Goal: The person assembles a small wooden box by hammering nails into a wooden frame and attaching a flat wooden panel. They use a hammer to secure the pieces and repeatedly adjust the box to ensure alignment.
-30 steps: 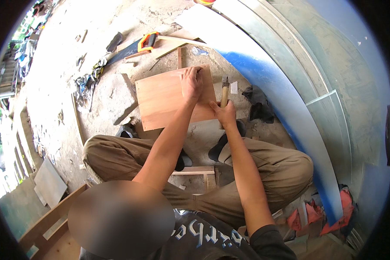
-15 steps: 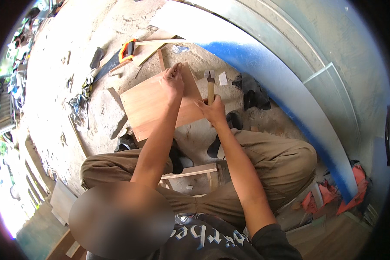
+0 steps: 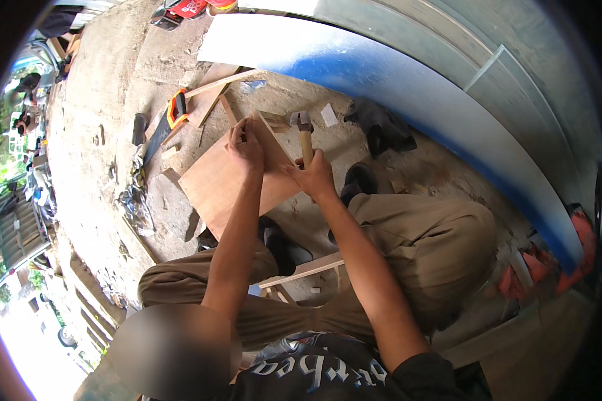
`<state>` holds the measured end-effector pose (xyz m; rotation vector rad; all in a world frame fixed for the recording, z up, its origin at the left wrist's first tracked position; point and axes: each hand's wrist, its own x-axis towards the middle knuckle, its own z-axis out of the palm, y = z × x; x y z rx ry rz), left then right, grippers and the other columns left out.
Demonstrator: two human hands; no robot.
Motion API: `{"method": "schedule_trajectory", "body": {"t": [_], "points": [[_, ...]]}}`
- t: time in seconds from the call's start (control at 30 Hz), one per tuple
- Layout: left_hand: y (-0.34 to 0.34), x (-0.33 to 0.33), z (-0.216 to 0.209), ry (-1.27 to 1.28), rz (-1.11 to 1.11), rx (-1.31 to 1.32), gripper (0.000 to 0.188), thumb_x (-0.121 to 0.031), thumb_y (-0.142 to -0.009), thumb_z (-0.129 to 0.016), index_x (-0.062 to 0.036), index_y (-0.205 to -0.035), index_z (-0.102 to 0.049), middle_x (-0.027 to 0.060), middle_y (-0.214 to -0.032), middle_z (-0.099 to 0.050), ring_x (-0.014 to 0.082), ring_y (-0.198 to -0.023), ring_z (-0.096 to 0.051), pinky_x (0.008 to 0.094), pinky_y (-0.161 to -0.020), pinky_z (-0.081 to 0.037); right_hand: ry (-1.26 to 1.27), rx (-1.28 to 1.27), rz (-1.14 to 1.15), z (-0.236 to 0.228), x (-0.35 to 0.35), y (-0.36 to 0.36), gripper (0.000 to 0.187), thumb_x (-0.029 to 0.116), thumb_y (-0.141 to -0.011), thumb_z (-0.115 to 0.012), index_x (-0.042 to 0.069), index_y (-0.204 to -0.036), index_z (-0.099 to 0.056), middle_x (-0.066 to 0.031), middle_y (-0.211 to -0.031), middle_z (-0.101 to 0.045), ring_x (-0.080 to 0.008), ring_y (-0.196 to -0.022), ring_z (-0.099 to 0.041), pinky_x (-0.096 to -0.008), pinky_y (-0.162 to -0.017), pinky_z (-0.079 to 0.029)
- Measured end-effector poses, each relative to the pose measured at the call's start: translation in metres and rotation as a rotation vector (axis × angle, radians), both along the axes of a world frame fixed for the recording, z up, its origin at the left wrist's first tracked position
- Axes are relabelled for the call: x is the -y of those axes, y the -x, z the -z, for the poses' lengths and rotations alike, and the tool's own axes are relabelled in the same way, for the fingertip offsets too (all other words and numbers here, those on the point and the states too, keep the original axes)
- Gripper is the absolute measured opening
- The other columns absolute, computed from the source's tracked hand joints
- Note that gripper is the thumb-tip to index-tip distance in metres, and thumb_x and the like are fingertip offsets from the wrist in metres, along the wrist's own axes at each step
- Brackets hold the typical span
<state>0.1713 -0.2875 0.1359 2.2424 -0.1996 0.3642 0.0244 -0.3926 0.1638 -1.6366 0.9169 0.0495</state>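
My right hand (image 3: 316, 179) is wrapped round the wooden handle of a hammer (image 3: 306, 142), whose metal head points away from me. The hammer is upright beside the right edge of a reddish-brown wooden panel (image 3: 211, 180), which seems joined to a narrower board (image 3: 274, 155) along its right side. Over the far corner of the panel, my left hand (image 3: 246, 148) has its fingers pinched together. What they hold, if anything, is too small to make out.
A handsaw (image 3: 176, 110) with an orange-black handle lies at the far left by wood strips. A flat stone block (image 3: 172, 202) sits left of the panel. Dark cloth (image 3: 381, 127) lies to the right, before a long blue-and-white sheet (image 3: 354, 63). A low wooden piece (image 3: 304, 269) is between my legs.
The whole view has shifted and turned slightly, so more of the far floor shows. Both hands keep nearly the same places against the panel, and the hammer remains in my right hand.
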Motion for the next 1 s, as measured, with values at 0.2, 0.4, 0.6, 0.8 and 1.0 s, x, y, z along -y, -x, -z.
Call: {"method": "schedule_trajectory", "body": {"t": [0.2, 0.4, 0.6, 0.8, 1.0], "points": [[0.003, 0.005, -0.006, -0.073, -0.004, -0.006, 0.018, -0.022, -0.093, -0.065, -0.0065, -0.1, -0.073, 0.0097, -0.087, -0.071, 0.0195, -0.069, -0.062, 0.0339, -0.067, -0.05, -0.059, -0.015, -0.017, -0.001, 0.007, -0.001, 0.071, 0.041, -0.063, -0.091, -0.003, -0.103, -0.052, -0.0183, -0.091, -0.069, -0.0343, -0.084, -0.07, -0.0421, -0.075, -0.055], [0.004, 0.001, 0.0, -0.064, 0.031, -0.033, 0.01, -0.02, -0.093, -0.063, -0.0174, -0.1, -0.07, -0.0023, -0.083, -0.065, 0.0159, -0.069, -0.057, 0.035, -0.078, -0.036, -0.076, 0.018, 0.003, 0.004, 0.001, 0.0, 0.064, 0.04, -0.066, -0.091, -0.002, -0.098, -0.055, -0.0172, -0.09, -0.068, -0.029, -0.08, -0.069, -0.0387, -0.071, -0.055], [0.004, 0.001, -0.001, -0.053, 0.012, -0.049, 0.01, -0.02, -0.093, -0.063, -0.0172, -0.099, -0.07, -0.0027, -0.082, -0.063, 0.0155, -0.069, -0.056, 0.0342, -0.077, -0.036, -0.08, -0.019, -0.005, -0.006, 0.006, -0.001, 0.064, 0.039, -0.066, -0.091, -0.002, -0.1, -0.055, -0.0173, -0.091, -0.068, -0.0292, -0.081, -0.069, -0.0386, -0.072, -0.054], [0.005, 0.0, -0.002, -0.078, 0.046, -0.04, 0.01, -0.018, -0.094, -0.062, -0.0172, -0.101, -0.069, -0.0016, -0.085, -0.064, 0.0163, -0.071, -0.057, 0.0347, -0.079, -0.036, -0.073, -0.014, -0.013, 0.0, 0.005, 0.0, 0.064, 0.04, -0.067, -0.09, -0.002, -0.1, -0.054, -0.0173, -0.091, -0.068, -0.0301, -0.081, -0.069, -0.0395, -0.073, -0.055], [0.007, 0.0, -0.005, -0.083, 0.052, -0.063, 0.011, -0.014, -0.093, -0.06, -0.0171, -0.1, -0.069, -0.0003, -0.09, -0.066, 0.0181, -0.074, -0.058, 0.0366, -0.081, -0.036, -0.063, 0.009, -0.005, 0.002, 0.005, 0.001, 0.066, 0.041, -0.066, -0.091, -0.002, -0.1, -0.054, -0.0173, -0.091, -0.069, -0.031, -0.081, -0.07, -0.0396, -0.073, -0.055]]}}
